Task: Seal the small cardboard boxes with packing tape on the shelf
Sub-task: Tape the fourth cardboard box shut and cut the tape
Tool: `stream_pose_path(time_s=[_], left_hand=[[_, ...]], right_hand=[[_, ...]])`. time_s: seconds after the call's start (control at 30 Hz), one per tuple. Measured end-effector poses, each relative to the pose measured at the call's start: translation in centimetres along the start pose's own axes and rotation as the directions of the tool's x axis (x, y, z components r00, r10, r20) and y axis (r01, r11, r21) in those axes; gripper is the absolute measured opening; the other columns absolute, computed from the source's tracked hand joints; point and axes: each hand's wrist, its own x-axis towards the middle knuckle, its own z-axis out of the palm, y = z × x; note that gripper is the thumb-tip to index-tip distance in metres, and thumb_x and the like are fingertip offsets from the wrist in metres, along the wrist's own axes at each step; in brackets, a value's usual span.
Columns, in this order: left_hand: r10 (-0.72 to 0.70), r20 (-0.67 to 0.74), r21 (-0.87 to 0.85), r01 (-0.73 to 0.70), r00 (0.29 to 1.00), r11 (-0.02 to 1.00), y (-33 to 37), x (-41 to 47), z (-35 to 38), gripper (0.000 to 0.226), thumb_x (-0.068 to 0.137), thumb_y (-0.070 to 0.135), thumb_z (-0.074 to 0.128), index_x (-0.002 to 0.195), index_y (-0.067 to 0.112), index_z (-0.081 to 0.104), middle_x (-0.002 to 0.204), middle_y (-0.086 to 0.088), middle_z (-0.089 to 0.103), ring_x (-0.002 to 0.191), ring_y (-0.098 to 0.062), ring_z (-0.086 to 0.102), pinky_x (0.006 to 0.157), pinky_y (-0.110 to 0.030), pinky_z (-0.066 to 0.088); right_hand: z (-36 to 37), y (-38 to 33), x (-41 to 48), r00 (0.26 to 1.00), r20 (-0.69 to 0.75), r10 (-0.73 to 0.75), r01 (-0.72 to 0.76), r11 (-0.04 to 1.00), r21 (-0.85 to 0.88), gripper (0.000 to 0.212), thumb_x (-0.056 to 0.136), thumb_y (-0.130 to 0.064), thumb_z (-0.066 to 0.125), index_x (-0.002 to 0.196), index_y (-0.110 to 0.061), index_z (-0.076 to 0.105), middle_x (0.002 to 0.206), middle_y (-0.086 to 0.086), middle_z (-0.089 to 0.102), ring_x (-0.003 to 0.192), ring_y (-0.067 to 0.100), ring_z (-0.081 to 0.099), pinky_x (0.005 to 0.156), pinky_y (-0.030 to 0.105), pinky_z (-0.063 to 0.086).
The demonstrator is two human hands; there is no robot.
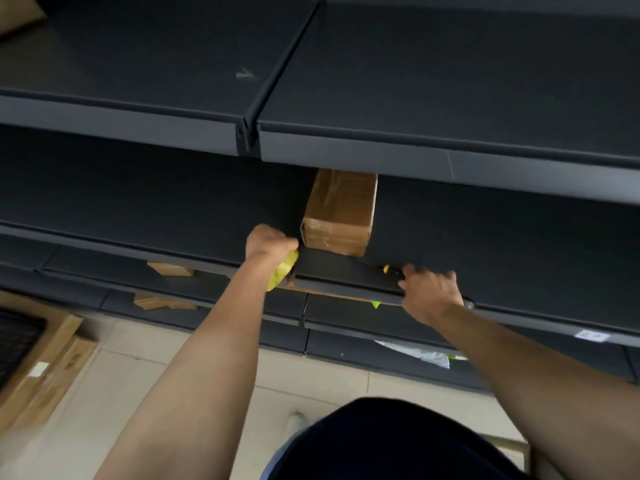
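Box (339, 216) on shelf (485, 230); at its seven o'clock our left hand (270, 242) fingers curl round tape (282, 273); right hand (431, 294) fingers blurred, we cannot tell.

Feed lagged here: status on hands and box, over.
Left hand grips yellow tape roll beside cardboard box. Right hand grips yellow-tipped tool at shelf edge. Box on shelf, tape across it. Upper shelf overhangs its rear.

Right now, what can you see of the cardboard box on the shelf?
The cardboard box is long, narrow, brown, lying flat on the dark shelf, one short end toward the front edge. Glossy clear tape shows on its top and that end. Its far end hides under the shelf above. The left hand, gripping a yellow roll, is at its front left corner; contact unclear.
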Motion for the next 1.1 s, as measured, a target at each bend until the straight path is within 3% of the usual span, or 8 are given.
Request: stream_pose_path(time_s=[0.17,0.43,0.57,0.67,0.8,0.9,1.03,1.1], left_hand=[[-0.01,0.131,-0.106,0.024,0.991,0.994,0.1,-0.7,2.3,0.021,0.078,0.015,0.07,0.096,0.012,0.059,0.09,-0.005,0.061,0.082,-0.022,0.06,0.068,-0.028,0.046],[-0.07,0.262,-0.355,0.164,0.962,0.921,-1.7,-2.5,3.9,0.014,0.08,0.005,0.071,0.074,0.014,0.062,0.076,-0.004,0.064,0.068,-0.017,0.061,0.059,-0.025,0.049],[-0.104,0.238,-0.502,0.214,0.966,0.838,-1.0,-3.6,5.1,0.012,0.082,0.007,0.072,0.078,0.011,0.061,0.075,-0.004,0.066,0.065,-0.015,0.063,0.05,-0.021,0.05],[-0.126,0.208,-0.603,0.229,0.97,0.764,-0.2,-4.1,5.9,0.008,0.085,0.009,0.069,0.08,0.01,0.063,0.082,-0.009,0.067,0.072,-0.021,0.066,0.068,-0.035,0.058],[-0.119,0.157,-0.611,0.192,0.98,0.768,0.7,-5.0,6.0,0.009,0.087,0.009,0.067,0.078,0.011,0.066,0.081,-0.009,0.068,0.076,-0.024,0.065,0.073,-0.039,0.057],[-0.001,0.014,-0.454,0.007,1.0,0.891,1.1,-5.2,5.7,0.006,0.083,0.015,0.073,0.08,0.012,0.069,0.088,-0.003,0.066,0.079,-0.017,0.061,0.059,-0.022,0.053],[0.268,-0.083,-0.151,-0.278,0.96,0.949,0.7,-4.5,4.9,0.013,0.08,0.026,0.075,0.081,0.014,0.071,0.115,0.009,0.042,0.111,-0.011,0.036,0.094,-0.029,0.044],[0.353,-0.057,-0.176,-0.358,0.934,0.917,1.0,-4.0,4.3,0.012,0.082,0.022,0.073,0.078,0.012,0.069,0.125,0.007,0.048,0.121,-0.011,0.04,0.104,-0.029,0.036]], right_hand=[[0.5,1.0,0.9,0.995,-0.097,0.022,-0.025,0.999,-0.037,0.034,0.094,-0.033,0.046,0.126,-0.021,0.044,0.126,0.004,0.053,0.116,0.027,0.049,0.093,0.043,0.032],[1.5,2.8,3.1,0.968,-0.091,0.234,-0.241,0.968,-0.068,0.047,0.09,-0.011,0.046,0.137,-0.014,0.041,0.131,0.01,0.048,0.123,0.03,0.043,0.111,0.045,0.023],[0.2,-0.5,2.2,0.964,-0.238,0.118,-0.079,0.983,0.168,0.034,0.099,-0.027,0.042,0.129,-0.013,0.047,0.127,0.013,0.05,0.116,0.032,0.047,0.099,0.041,0.034],[-1.5,-4.7,-0.2,0.994,-0.092,-0.056,0.102,0.767,0.634,0.042,0.101,-0.045,0.031,0.091,-0.014,0.057,0.092,0.012,0.061,0.088,0.031,0.06,0.073,0.035,0.043],[-2.2,-7.3,-1.5,0.972,0.199,-0.122,-0.162,0.259,0.952,0.051,0.09,-0.056,0.053,0.096,-0.008,0.068,0.092,0.007,0.071,0.087,0.022,0.066,0.074,0.031,0.052],[-1.9,-7.5,-1.2,0.968,0.225,-0.109,-0.212,0.114,0.97,0.022,0.093,-0.03,0.062,0.1,-0.012,0.071,0.098,0.008,0.073,0.093,0.023,0.068,0.087,0.035,0.054],[-2.9,-7.1,-1.4,0.977,0.199,-0.081,-0.203,-0.045,0.978,0.012,0.093,-0.02,0.062,0.098,-0.01,0.068,0.084,0.002,0.071,0.071,0.008,0.069,0.064,0.02,0.055],[-4.1,-7.0,-1.4,0.989,0.145,0.018,-0.145,0.009,0.989,0.019,0.092,-0.022,0.063,0.106,-0.011,0.06,0.087,-0.003,0.064,0.075,0.009,0.064,0.054,0.016,0.044]])
